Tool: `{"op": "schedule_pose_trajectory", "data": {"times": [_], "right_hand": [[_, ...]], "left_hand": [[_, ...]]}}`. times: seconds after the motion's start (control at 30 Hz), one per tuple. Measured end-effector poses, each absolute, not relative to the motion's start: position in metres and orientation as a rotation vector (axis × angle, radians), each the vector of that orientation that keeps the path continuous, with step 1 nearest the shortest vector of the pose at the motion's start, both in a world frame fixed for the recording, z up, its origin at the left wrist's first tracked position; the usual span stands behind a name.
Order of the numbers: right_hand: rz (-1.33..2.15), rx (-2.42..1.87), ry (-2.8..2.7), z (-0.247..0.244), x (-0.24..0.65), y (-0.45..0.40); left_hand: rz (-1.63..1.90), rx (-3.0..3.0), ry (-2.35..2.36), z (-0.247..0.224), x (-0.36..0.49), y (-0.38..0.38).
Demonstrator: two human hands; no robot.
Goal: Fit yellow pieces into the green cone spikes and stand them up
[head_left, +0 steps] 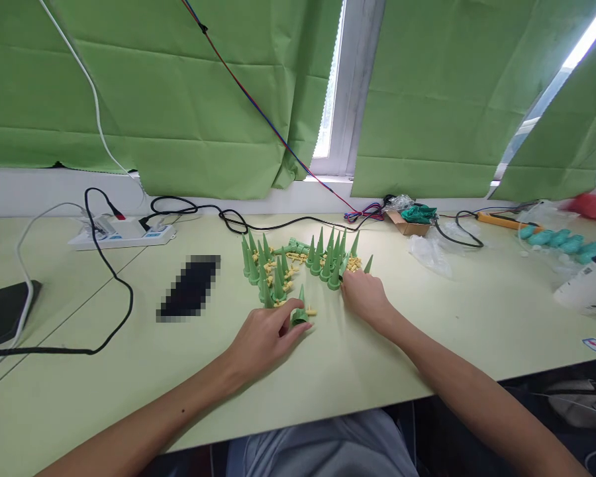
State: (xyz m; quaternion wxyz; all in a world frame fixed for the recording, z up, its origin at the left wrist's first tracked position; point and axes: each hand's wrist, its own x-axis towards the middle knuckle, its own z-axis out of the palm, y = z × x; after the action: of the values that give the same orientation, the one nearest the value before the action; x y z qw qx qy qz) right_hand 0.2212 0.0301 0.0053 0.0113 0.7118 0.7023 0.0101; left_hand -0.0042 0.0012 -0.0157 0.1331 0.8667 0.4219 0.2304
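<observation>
My left hand [271,334] grips a green pointed cone [300,313] by its round base, thumb and fingers on either side. A small yellow peg [311,312] sticks out from the right of this cone. My right hand [365,295] reaches in at the right-hand group of green cones [324,262], its fingers curled beside a pile of small yellow pegs [353,264]. Its fingertips are partly hidden, and what they pinch cannot be made out. To the left stands another group of green cones [263,268], several with yellow pegs about them.
A pixelated dark rectangle [189,288] lies left of the cones. Behind are a white power strip [124,233] and black cable [298,219]. Rightward are a small cardboard box [408,226], clear plastic bags [430,255] and a white device [586,288]. The table's front edge runs before my lap.
</observation>
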Motion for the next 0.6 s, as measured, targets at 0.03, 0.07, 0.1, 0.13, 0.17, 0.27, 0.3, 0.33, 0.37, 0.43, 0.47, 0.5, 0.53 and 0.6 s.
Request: {"op": "schedule_pose_trajectory", "data": {"times": [0.03,0.07,0.1,0.13,0.17,0.27,0.3,0.33,0.37,0.43,0.47,0.5,0.53,0.6], "right_hand": [[0.033,2.220,2.190,0.007,0.221,0.029],[0.036,2.221,2.187,0.008,0.220,0.027],[0.040,2.221,2.185,0.009,0.219,0.025],[0.043,2.222,2.182,0.011,0.218,0.024],[0.047,2.220,2.180,0.011,0.218,0.022],[0.049,2.190,2.183,0.013,0.216,0.018],[0.050,2.174,2.186,0.014,0.215,0.017],[0.052,2.161,2.188,0.014,0.214,0.015],[0.055,2.151,2.192,0.015,0.214,0.014],[0.063,2.137,2.200,0.016,0.212,0.013],[0.067,2.129,2.207,0.016,0.211,0.012],[0.069,2.121,2.217,0.015,0.209,0.011],[0.070,2.111,2.231,0.015,0.208,0.009],[0.079,2.099,2.259,0.013,0.203,0.006]], "left_hand": [[0.671,2.520,1.224,-0.016,-0.004,0.001],[0.675,2.527,1.226,-0.016,-0.005,0.001],[0.679,2.533,1.229,-0.016,-0.005,0.002],[0.684,2.539,1.231,-0.016,-0.005,0.002],[0.691,2.543,1.232,-0.016,-0.005,0.002],[0.720,2.545,1.234,-0.017,-0.006,0.002],[0.730,2.543,1.234,-0.017,-0.006,0.002],[0.739,2.542,1.233,-0.016,-0.006,0.002],[0.747,2.542,1.234,-0.016,-0.006,0.002],[0.767,2.541,1.235,-0.016,-0.007,0.002],[0.775,2.540,1.234,-0.015,-0.007,0.002],[0.782,2.539,1.235,-0.015,-0.007,0.002],[0.784,2.539,1.234,-0.015,-0.007,0.002],[0.785,2.538,1.234,-0.015,-0.007,0.002]]}}
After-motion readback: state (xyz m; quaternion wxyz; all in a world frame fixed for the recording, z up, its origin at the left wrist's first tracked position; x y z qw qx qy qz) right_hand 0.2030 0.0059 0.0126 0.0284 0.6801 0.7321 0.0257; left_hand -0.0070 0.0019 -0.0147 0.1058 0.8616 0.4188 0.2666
